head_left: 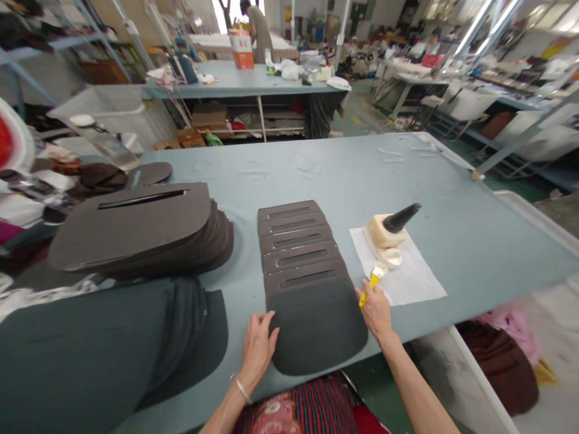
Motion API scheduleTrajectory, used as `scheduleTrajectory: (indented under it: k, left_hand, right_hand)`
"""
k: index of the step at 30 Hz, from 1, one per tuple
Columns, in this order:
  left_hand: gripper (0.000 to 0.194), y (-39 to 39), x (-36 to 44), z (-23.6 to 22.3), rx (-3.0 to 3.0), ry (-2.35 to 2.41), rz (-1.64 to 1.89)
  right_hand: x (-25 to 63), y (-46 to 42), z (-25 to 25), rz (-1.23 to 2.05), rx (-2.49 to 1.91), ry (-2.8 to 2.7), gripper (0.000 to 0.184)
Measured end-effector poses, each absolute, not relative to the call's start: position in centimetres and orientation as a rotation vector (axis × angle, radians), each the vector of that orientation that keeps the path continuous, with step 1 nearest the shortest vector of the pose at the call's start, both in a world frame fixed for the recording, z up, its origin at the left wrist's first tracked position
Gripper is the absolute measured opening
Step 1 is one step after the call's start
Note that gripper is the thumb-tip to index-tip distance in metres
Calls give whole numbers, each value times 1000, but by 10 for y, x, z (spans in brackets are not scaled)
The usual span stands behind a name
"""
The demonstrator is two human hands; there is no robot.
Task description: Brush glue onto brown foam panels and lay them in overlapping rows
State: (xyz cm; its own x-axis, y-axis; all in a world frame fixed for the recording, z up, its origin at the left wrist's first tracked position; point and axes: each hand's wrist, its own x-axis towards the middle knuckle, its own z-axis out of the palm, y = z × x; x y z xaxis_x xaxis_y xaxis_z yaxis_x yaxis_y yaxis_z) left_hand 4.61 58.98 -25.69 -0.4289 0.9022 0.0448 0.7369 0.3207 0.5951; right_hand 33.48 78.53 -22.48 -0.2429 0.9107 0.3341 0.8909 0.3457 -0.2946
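Observation:
A fanned row of dark slotted pieces (304, 265) lies in front of me on the grey-blue table (452, 199). My left hand (257, 349) rests on the left edge of the nearest piece, fingers curled lightly against it. My right hand (374, 308) sits at the row's right edge, closed on a yellow-handled brush (373, 281). The brush tip points toward a cream glue pot with a dark cone spout (389, 232) standing on a white sheet (407, 274).
A tall stack of dark slotted pieces (136, 232) lies to the left, and larger dark sheets (99, 349) cover the near left corner. A clear bin (108, 117) stands at the back left. A person (257, 27) works at a far table.

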Motion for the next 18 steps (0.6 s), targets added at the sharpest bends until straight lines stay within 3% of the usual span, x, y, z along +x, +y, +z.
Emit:
scheduleTrajectory:
  k: [4, 9, 14, 18]
  left_hand:
    - [31, 582, 28, -263, 1374, 2276, 914]
    - [29, 573, 13, -267, 1199, 2265, 740]
    - [35, 574, 23, -254, 1066, 2289, 529]
    - [38, 572, 29, -254, 1089, 2304, 551]
  right_hand:
    - [375, 816, -185, 160, -1623, -1717, 42]
    - [409, 867, -162, 414, -1731, -1126, 41]
    - [405, 899, -168, 521, -1750, -1084, 36]
    - [406, 894, -171, 478, -1740, -1149, 42]
